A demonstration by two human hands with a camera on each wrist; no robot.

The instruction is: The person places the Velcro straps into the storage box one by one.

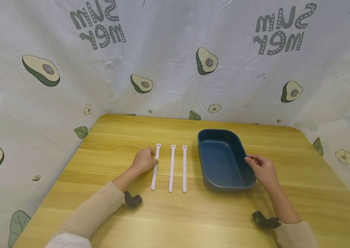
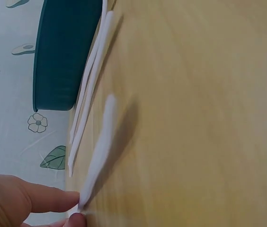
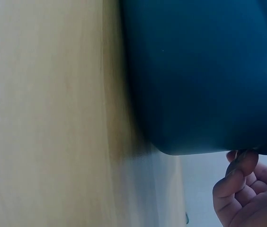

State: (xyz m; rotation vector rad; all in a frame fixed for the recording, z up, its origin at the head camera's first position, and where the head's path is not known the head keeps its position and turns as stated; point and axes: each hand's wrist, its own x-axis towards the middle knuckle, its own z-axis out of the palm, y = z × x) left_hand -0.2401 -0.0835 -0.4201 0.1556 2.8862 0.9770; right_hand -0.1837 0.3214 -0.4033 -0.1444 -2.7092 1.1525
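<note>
Seemingly at the pick-up step: strap pinched, tray steadied

Pinching the first strap (image 1: 154,176) between thumb and forefinger of the left hand (image 1: 144,160), closer to its slotted end, with the loose end raised off the table (image 1: 168,220) in the left wrist view. Gripping the tray (image 1: 224,165) by its outer long side with the right hand (image 1: 263,170), thumb at the rim, other fingers curled beneath it; probably steadying rather than moving it.

Calls next, by the look of it, for lifting the first strap without loosening the left pinch or shifting the right hold. Could swing or bend at the loose end, being long and thin.

Just right of the left fingers, find the second strap (image 1: 172,168), then the third strap (image 1: 184,168), lying apart and roughly parallel, between those fingers and the tray. Easy to brush both when moving rightward, and then to bump the tray's wall.

Behind the fingers, at the cuffs, note the left mount (image 1: 133,199) and right mount (image 1: 266,220), perhaps low enough to snag. Farthest ahead of the fingers, past the table's back edge, see a curtain (image 1: 168,86) printed with avocados.
</note>
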